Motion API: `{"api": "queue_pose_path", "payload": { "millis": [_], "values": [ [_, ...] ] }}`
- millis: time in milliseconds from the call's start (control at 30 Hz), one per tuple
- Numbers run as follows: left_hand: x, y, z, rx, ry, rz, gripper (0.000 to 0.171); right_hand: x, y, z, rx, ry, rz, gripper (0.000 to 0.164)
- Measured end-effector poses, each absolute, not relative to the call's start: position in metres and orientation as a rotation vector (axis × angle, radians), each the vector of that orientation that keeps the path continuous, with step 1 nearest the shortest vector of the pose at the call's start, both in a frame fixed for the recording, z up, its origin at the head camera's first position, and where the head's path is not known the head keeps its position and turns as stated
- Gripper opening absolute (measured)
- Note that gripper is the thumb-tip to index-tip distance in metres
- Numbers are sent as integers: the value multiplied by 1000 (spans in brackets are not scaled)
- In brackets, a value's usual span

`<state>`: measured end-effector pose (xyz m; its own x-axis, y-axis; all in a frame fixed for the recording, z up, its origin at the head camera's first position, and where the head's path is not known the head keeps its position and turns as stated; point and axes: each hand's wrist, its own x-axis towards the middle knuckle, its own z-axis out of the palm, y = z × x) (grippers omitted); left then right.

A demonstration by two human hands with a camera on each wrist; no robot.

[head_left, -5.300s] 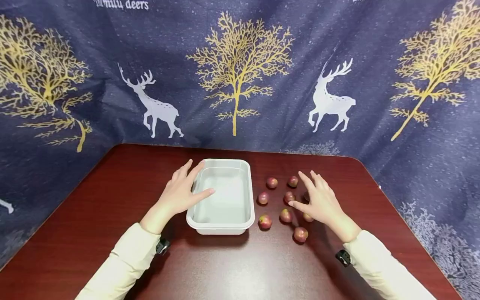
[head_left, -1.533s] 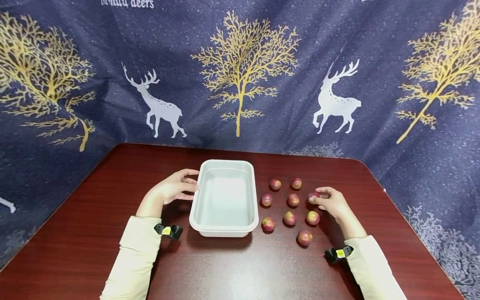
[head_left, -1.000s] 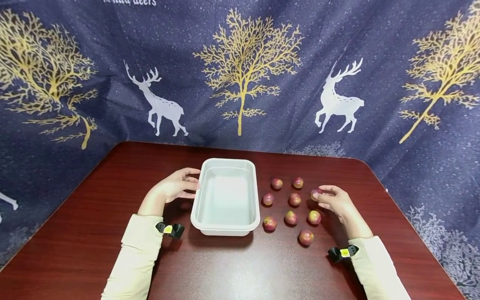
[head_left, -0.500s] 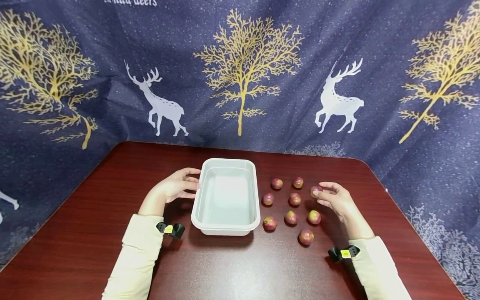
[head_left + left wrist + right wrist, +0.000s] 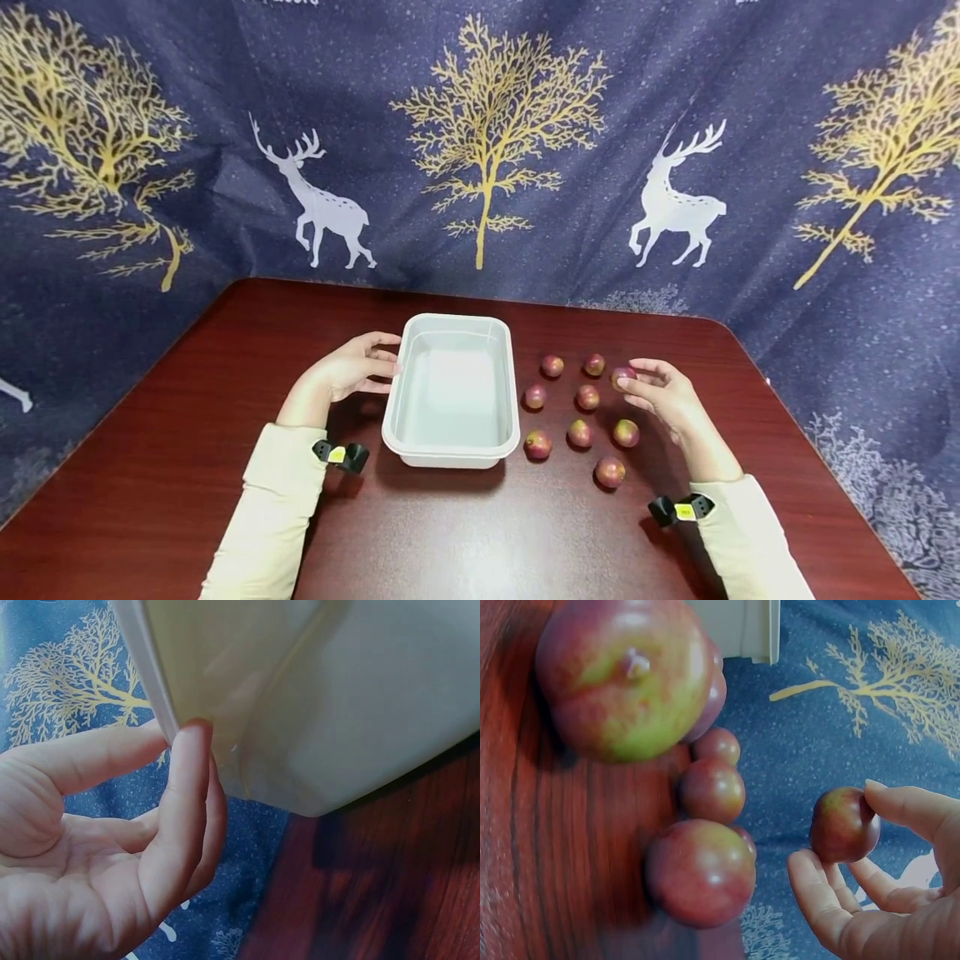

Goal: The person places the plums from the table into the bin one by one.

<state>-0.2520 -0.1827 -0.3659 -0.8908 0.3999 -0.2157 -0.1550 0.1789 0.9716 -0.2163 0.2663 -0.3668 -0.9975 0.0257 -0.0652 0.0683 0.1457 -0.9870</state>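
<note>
At the left side of a white plastic tub (image 5: 453, 392), my left hand (image 5: 348, 371) pinches the rim between thumb and fingers; the left wrist view shows the fingers (image 5: 187, 802) against the outer wall just under the lip. Inside, the tub is bare. My right hand (image 5: 670, 398) holds a red-and-yellow plum (image 5: 622, 377) between its thumb and fingertips. In the right wrist view this plum (image 5: 844, 829) is lifted off the table, with the backdrop behind it.
Several more plums (image 5: 581, 433) lie loosely spread on the dark red wooden table (image 5: 420, 542), between the tub and my right hand. A blue cloth (image 5: 562, 225) with deer and gold trees hangs behind the table's far edge.
Earlier, both hands were spread, one over the tub's edge and one over the plums. Now the left grips the rim, and the right has picked up a plum, raising it slightly and shifting left.
</note>
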Motion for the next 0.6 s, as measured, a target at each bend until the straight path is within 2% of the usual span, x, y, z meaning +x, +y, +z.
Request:
{"api": "queue_pose_path", "payload": {
  "millis": [267,433,600],
  "values": [
    [-250,-182,-364,225,2046,1757,66,-213,257,-362,46,2380,-2018,50],
    [-250,-182,-365,215,2045,1763,65,-209,251,-357,7,2361,-2073,38],
    [-250,-180,-365,209,2053,1756,65,-205,244,-354,-49,2392,-2070,38]
  ]
}}
